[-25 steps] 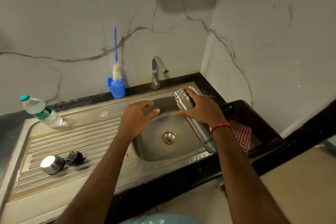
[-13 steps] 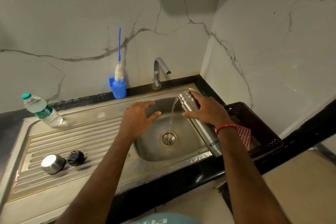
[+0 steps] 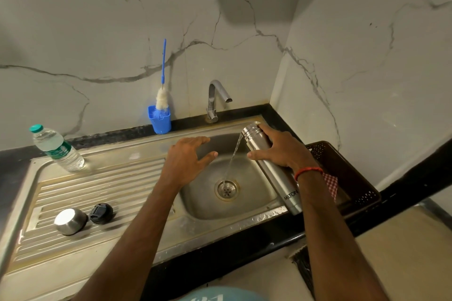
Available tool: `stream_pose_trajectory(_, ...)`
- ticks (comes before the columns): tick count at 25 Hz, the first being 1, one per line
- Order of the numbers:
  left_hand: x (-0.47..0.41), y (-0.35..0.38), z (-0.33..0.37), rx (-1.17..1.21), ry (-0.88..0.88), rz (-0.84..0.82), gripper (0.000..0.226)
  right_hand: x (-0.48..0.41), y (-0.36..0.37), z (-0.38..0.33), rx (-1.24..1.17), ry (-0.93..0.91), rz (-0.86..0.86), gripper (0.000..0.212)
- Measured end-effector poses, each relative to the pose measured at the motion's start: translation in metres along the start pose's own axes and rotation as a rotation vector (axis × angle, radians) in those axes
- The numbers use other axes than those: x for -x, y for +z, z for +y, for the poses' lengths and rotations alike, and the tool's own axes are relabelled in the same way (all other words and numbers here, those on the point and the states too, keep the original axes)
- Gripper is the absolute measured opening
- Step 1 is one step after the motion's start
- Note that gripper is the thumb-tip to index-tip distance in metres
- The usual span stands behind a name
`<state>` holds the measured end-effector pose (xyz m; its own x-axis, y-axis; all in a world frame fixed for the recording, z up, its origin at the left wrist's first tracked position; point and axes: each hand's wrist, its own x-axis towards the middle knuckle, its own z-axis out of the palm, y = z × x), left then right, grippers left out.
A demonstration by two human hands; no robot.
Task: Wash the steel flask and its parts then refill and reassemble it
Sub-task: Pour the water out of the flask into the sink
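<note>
Below, flask (image 3: pixel 281 186) over steel sink (image 3: pixel 254 193), black counter (image 3: pixel 220 259), marble walls (image 3: pixel 97 32).

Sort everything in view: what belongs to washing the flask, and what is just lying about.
In the job: steel flask, gripped by the right hand and pouring into the sink; steel cap; black stopper; bottle brush; tap; water bottle, likely for the refill.
Lying about: dark basket; checked cloth in it.
</note>
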<state>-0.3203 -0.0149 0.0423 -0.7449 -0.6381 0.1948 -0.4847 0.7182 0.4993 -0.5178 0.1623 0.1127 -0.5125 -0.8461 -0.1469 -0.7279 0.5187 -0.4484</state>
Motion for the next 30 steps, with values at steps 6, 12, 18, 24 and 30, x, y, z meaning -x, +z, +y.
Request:
stream_pose_trajectory(6,0.000,0.002,0.004,0.013,0.008,-0.010,0.060,0.002,-0.002,0.000,-0.023,0.005,-0.010,0.096)
stream_pose_trajectory(12,0.001,0.005,0.008,0.025,0.009,-0.024,0.060,0.004,-0.003,0.005,-0.037,0.011,-0.013,0.099)
stream_pose_trajectory(18,0.000,0.008,0.011,0.015,0.008,-0.037,0.061,0.003,-0.008,0.007,-0.023,0.030,-0.034,0.099)
stream_pose_trajectory(24,-0.002,0.009,0.011,0.017,0.000,-0.035,0.061,0.001,-0.012,0.007,-0.009,0.032,-0.045,0.100)
stream_pose_trajectory(30,-0.001,0.008,0.011,0.020,-0.003,-0.040,0.061,-0.001,-0.018,0.003,0.026,0.019,-0.057,0.097)
